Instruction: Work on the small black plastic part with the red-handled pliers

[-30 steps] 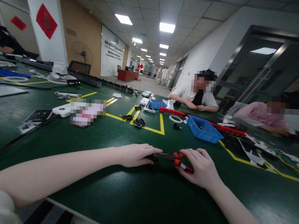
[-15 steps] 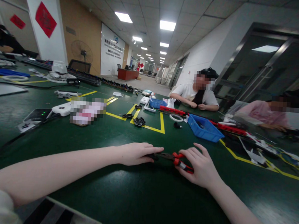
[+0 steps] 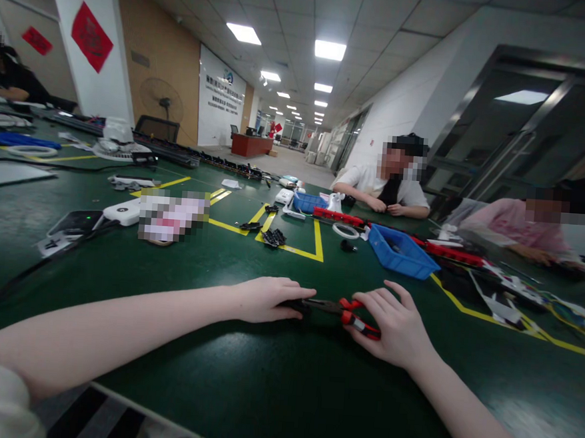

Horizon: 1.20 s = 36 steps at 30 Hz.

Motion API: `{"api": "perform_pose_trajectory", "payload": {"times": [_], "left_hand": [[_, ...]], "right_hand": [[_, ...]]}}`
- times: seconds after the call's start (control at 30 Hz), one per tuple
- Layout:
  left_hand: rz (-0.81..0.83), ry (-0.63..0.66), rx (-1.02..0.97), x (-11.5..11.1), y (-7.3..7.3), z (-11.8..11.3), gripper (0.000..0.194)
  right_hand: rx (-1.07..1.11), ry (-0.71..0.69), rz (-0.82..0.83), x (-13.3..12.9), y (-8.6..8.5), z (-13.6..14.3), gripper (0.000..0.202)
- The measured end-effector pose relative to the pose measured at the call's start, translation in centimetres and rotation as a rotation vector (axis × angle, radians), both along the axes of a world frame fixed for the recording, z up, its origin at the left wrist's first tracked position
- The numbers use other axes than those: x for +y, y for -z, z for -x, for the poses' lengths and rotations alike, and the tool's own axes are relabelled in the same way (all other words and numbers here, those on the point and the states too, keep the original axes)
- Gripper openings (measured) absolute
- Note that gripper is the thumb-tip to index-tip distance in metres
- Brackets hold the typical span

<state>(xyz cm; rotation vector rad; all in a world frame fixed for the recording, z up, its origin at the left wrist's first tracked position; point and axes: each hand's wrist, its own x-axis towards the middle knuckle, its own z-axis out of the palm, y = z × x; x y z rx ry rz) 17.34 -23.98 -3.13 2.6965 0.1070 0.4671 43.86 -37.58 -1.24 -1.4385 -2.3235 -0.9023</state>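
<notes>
Pliers (image 3: pixel 339 308) well inside near table edge (image 3: pixel 158 416)

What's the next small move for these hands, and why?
Probably a gentle squeeze of the right hand to firm up the pliers: their red handles stand apart, and they point at the dark piece held in the left hand. Whether the jaws already grip it, I can't tell.
</notes>
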Motion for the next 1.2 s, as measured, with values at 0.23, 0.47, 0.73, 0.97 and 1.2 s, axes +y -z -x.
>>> {"api": "perform_pose_trajectory", "payload": {"times": [0.23,0.47,0.73,0.97,1.2], "left_hand": [[-0.024,-0.021,-0.026,0.0,0.1,-0.1,0.043],[-0.077,-0.043,-0.054,0.1,0.1,-0.2,0.032],[-0.07,-0.08,-0.041,-0.1,0.0,-0.1,0.027],[-0.022,-0.071,-0.001,-0.1,-0.2,-0.1,0.025],[-0.061,-0.097,0.019,0.0,0.0,-0.1,0.031]], "right_hand": [[-0.005,-0.006,-0.031,-0.1,-0.1,-0.2,0.034],[0.02,0.034,-0.019,-0.1,-0.1,-0.7,0.037],[0.025,0.016,-0.002,0.1,0.2,-0.6,0.038],[0.016,0.006,0.004,0.1,0.2,0.1,0.037],[0.024,0.02,0.001,0.1,0.3,0.0,0.037]]}}
